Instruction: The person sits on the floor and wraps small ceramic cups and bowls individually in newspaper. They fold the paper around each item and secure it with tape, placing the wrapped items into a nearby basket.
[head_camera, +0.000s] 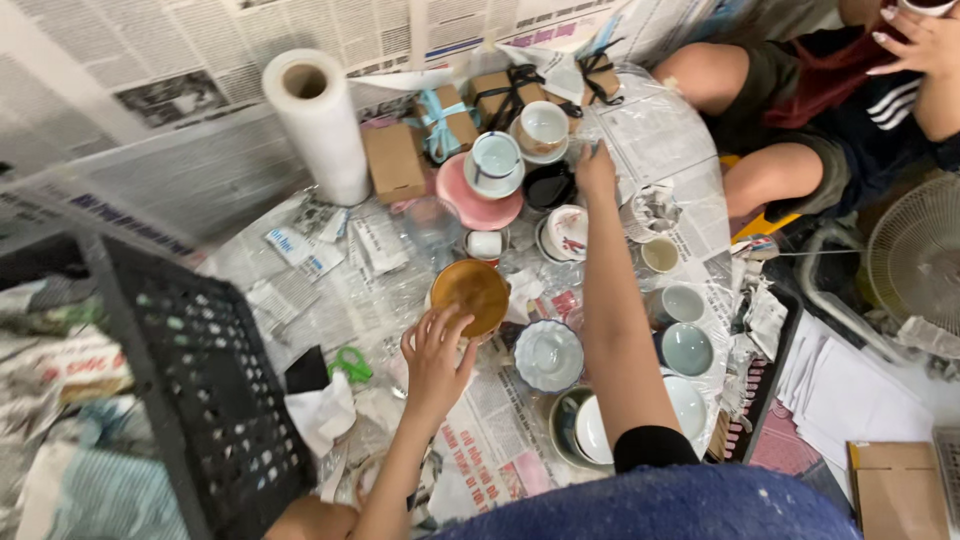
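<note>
My left hand (436, 352) rests on the near rim of a brown glazed bowl (472, 293) that sits on the newspaper-covered floor. My right hand (597, 170) reaches far forward with the arm stretched out, its fingers down among a black bowl (549, 186), a white cup with red marks (567, 231) and a cream cup on a saucer (543, 129). I cannot tell whether it grips anything. A pale blue cup (495, 158) stands on a pink plate (470, 203).
A roll of clear film (318, 122) stands at the back beside small cardboard boxes with ribbons (442, 121). A black plastic crate (200, 375) is at left. Several bowls (687, 348) lie at right. Another person (830, 90) sits at the far right, near a fan (918, 262).
</note>
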